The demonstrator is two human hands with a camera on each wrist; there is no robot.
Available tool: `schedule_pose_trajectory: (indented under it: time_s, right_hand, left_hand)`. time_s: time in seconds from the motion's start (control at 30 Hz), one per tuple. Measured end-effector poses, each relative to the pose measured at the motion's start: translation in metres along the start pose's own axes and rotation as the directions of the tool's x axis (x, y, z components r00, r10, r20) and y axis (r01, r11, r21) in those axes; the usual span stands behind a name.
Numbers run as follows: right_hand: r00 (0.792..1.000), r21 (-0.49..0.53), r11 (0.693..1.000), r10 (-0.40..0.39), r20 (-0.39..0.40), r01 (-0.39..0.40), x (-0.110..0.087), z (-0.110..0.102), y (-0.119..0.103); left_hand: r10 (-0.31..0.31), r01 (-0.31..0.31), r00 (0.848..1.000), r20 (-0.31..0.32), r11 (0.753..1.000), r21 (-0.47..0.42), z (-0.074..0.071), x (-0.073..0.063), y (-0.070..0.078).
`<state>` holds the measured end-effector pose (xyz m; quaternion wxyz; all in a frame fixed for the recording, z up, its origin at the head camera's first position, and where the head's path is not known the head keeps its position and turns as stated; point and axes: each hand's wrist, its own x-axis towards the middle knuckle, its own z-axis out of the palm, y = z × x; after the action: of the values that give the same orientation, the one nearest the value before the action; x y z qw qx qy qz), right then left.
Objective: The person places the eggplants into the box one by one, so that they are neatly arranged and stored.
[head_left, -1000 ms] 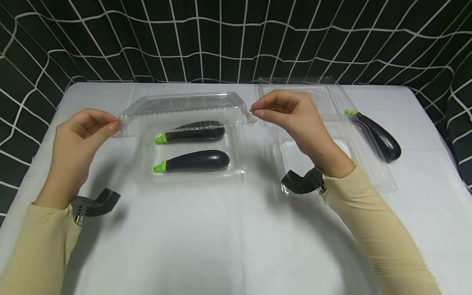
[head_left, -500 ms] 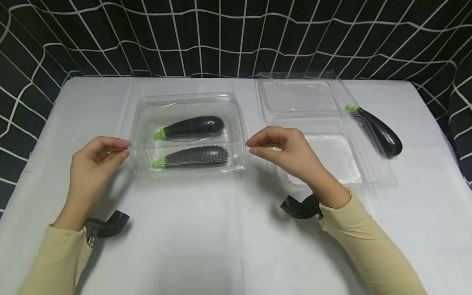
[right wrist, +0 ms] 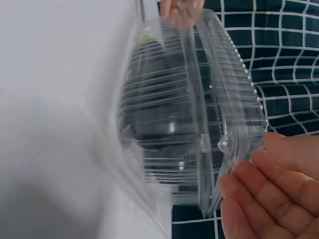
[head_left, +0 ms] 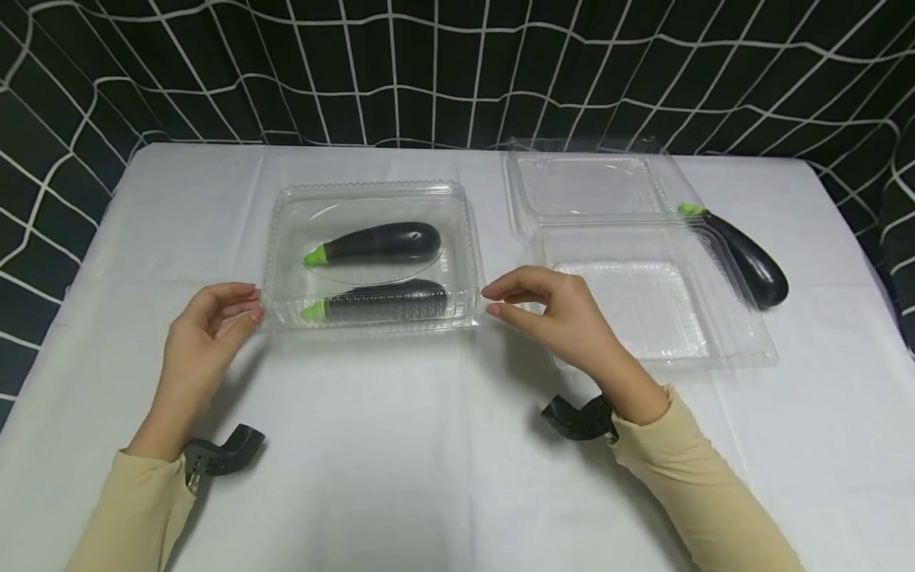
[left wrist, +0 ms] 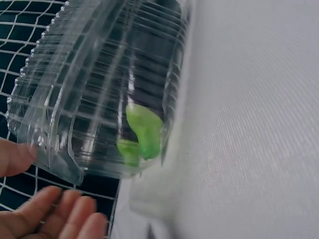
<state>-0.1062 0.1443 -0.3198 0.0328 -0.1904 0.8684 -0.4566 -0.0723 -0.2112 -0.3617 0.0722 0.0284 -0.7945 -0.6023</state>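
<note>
A clear plastic clamshell box (head_left: pixel 372 322) holds two dark eggplants, the far one (head_left: pixel 389 242) and the near one (head_left: pixel 386 303), each with a green stem end. Its lid (head_left: pixel 372 199) lies low over them, with a narrow gap at the front rim in the wrist views. My left hand (head_left: pixel 207 342) is at the front left corner, the thumb touching the lid while the other fingers are spread apart from it. At the front right corner, my right hand (head_left: pixel 554 318) pinches the lid's edge between thumb and fingers.
To the right lies a second clear clamshell box (head_left: pixel 636 310), its lid (head_left: pixel 589 187) folded back. Another eggplant (head_left: pixel 750 262) rests along that box's right side. A white cloth covers the table (head_left: pixel 372 477), and a white net (head_left: pixel 457 97) over dark fabric stands behind.
The lid has come down toward me over the two eggplants. Both hands have moved nearer along with it, and the left hand's thumb and fingers have spread.
</note>
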Motion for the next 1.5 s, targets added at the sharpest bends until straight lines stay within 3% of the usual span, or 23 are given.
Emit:
schedule_pose_trajectory:
  time_s: [0.07, 0.2, 0.3, 0.37, 0.47, 0.63, 0.8, 1.0, 1.5]
  right_hand:
    - [1.0, -0.005, 1.0, 0.002, -0.008, -0.002, 0.0, 0.001, 0.001]
    - [1.0, -0.006, 1.0, 0.005, -0.017, -0.005, -0.002, 0.004, 0.004]
    - [1.0, -0.006, 1.0, -0.002, -0.022, 0.002, -0.003, 0.005, 0.005]
    - [1.0, -0.002, 1.0, -0.01, -0.025, 0.01, -0.003, 0.005, 0.006]
    - [1.0, 0.0, 1.0, -0.015, -0.022, 0.015, -0.003, 0.006, 0.007]
    - [0.999, -0.011, 0.999, -0.038, -0.018, 0.038, 0.0, 0.008, 0.01]
    - [0.999, -0.029, 0.999, -0.04, -0.016, 0.04, 0.003, 0.01, 0.013]
    - [0.998, -0.016, 0.998, -0.054, -0.041, 0.053, 0.002, 0.01, 0.014]
    - [0.995, -0.017, 0.997, -0.082, -0.053, 0.081, 0.002, 0.012, 0.015]
  left_hand:
    - [-0.026, 0.02, 0.999, 0.04, 0.991, 0.132, -0.002, -0.001, 0.0]
    - [-0.077, 0.051, 0.989, 0.129, 0.98, 0.193, -0.005, -0.003, 0.001]
    - [-0.114, 0.1, 0.967, 0.229, 0.992, 0.071, -0.009, -0.004, 0.0]
    - [-0.133, 0.151, 0.949, 0.287, 0.988, -0.04, -0.011, -0.003, -0.003]
    - [-0.164, 0.237, 0.926, 0.341, 0.954, -0.182, -0.013, 0.0, -0.007]
    - [-0.202, 0.316, 0.907, 0.37, 0.906, -0.28, -0.014, 0.005, -0.013]
    - [-0.192, 0.329, 0.909, 0.369, 0.875, -0.355, -0.013, 0.007, -0.017]
    - [-0.148, 0.29, 0.925, 0.349, 0.868, -0.402, -0.011, 0.01, -0.017]
    - [-0.144, 0.274, 0.944, 0.296, 0.841, -0.466, -0.009, 0.006, -0.017]
